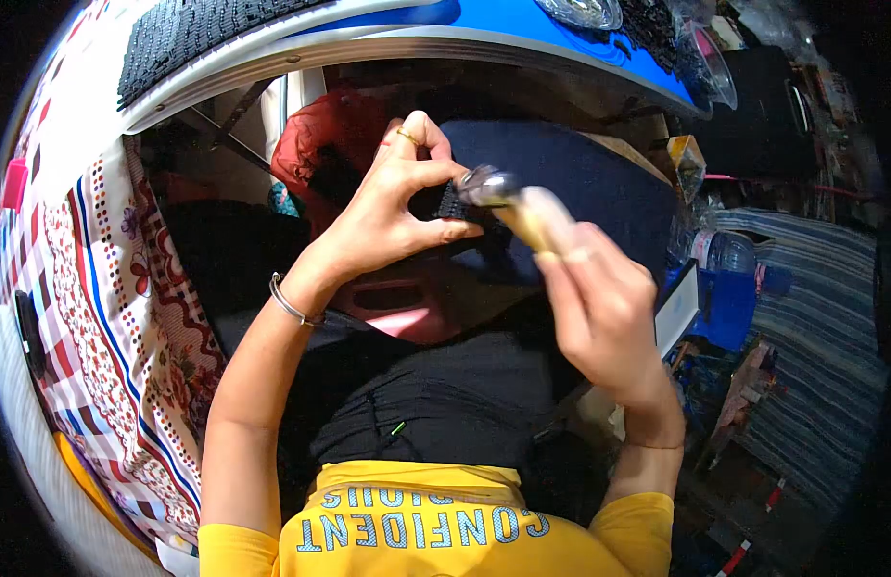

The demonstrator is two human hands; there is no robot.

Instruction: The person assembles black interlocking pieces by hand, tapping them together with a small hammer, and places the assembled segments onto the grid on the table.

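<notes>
My left hand [388, 197] is raised in front of me, thumb and fingers closed on a small black ridged piece [452, 203]. Most of that piece is hidden by the fingers and the tool beside it. In my right hand [604, 308] is a hammer [542, 219] with a pale yellowish handle and a dark shiny head, smeared by motion. Its head is right at the black piece, by my left fingertips; whether they touch I cannot tell. Under both hands lies a dark blue surface [599, 192].
A blue-topped table [503, 17] crosses ahead, bearing rows of black pieces [200, 43] and a clear container [580, 10]. Red cloth [316, 144] hangs beneath. Patterned fabric [128, 279] is at left; a water bottle [726, 255] and striped cloth [816, 317] are at right.
</notes>
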